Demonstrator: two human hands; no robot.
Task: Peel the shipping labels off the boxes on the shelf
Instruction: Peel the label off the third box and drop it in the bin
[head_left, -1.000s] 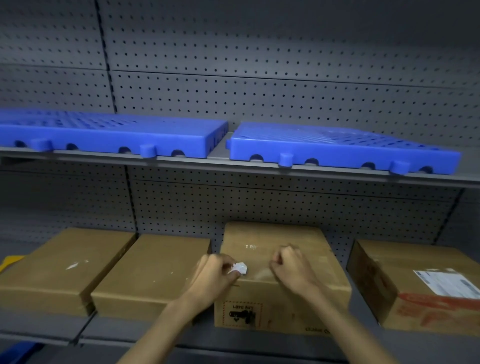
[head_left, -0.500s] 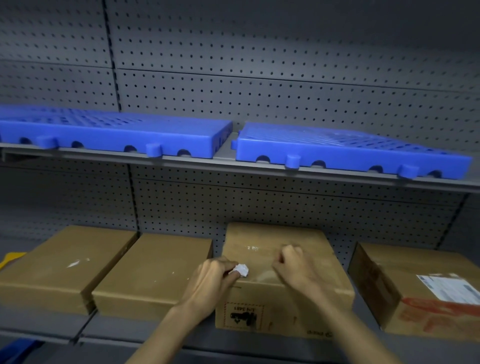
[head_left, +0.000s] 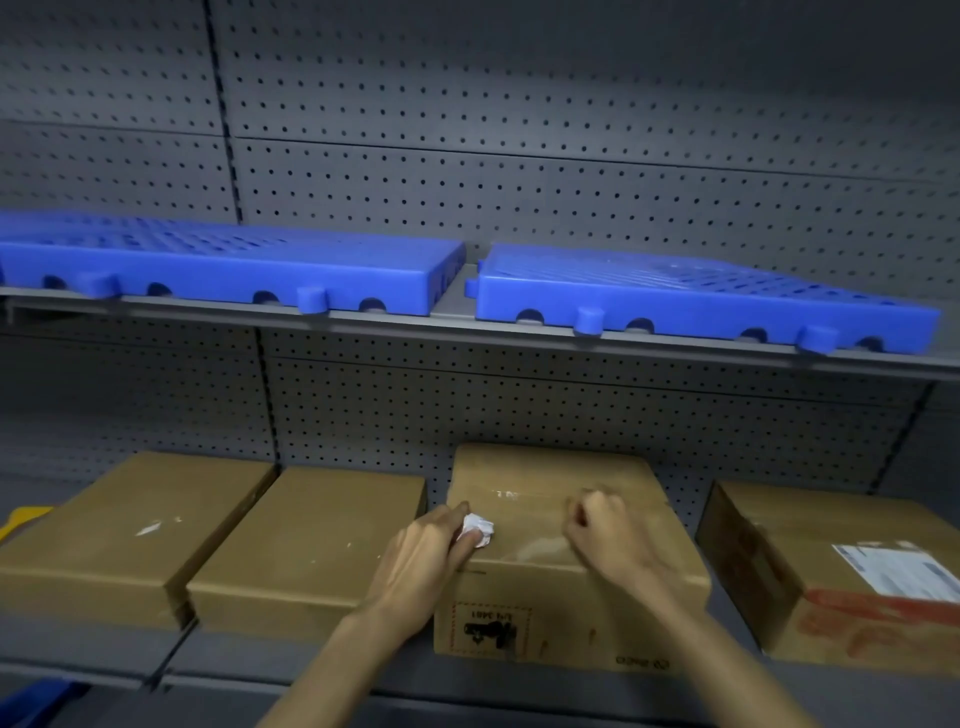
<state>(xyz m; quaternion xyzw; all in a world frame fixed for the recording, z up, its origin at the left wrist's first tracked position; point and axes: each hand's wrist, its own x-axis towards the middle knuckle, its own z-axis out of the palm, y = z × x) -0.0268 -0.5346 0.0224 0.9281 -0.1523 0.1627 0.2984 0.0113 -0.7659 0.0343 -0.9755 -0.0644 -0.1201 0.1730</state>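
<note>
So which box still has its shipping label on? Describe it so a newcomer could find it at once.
Look at the lower shelf, under the two blue pallets. Four brown boxes stand in a row; take the rightmost box, beside the one under the hands. It alone carries a white printed label on top, with red smudges on its front.

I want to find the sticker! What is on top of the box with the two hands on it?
On the middle box lie both hands: the left hand holds a crumpled white paper wad, the right hand picks at the top. Shiny tape shows. Anything under the hands is hidden.
</note>
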